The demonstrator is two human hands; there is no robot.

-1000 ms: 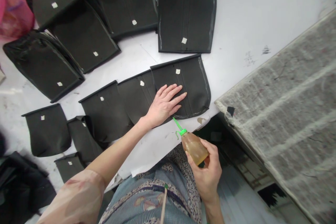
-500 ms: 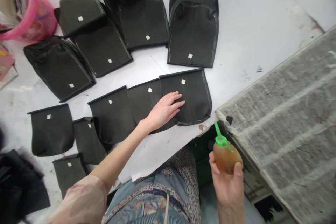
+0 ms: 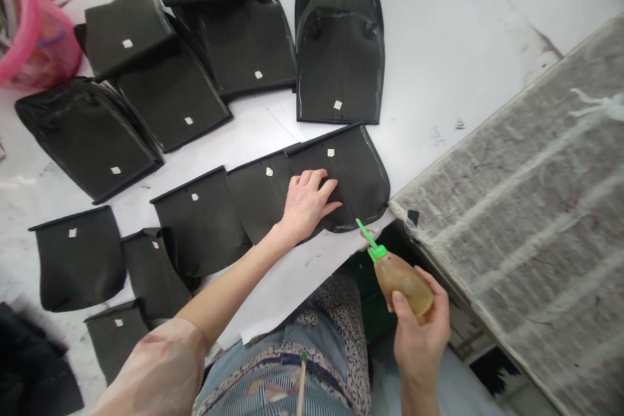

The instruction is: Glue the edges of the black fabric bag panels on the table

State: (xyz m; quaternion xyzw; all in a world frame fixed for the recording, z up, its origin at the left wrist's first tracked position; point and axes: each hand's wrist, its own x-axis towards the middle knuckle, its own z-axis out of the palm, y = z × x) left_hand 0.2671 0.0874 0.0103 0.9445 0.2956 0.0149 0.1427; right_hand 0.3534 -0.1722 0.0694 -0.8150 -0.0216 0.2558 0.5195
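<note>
My left hand [image 3: 308, 203] lies on the rightmost black panel [image 3: 358, 175] of the near row, fingers spread over its surface and nothing held. That panel has a small white tag near its top edge and a glossy line along its curved lower edge. In my right hand [image 3: 423, 331] is a squeeze bottle [image 3: 402, 279] of amber liquid with a green nozzle, tilted up and left. Its tip is close to the panel's lower edge; whether they touch, I cannot tell. Another black panel [image 3: 263, 198] lies partly under my left wrist.
Several more tagged black pieces [image 3: 341, 65] lie across the white table [image 3: 429, 45]. A pink bucket [image 3: 46, 45] stands at the far left, and dark fabric [image 3: 34, 364] lies at lower left. A grey, stained board [image 3: 526, 195] fills the right side, beside the table's edge.
My right hand has brought the bottle left and tipped its nozzle toward the panel. The left hand's fingers have bent and spread on the panel. The whole view has shifted slightly.
</note>
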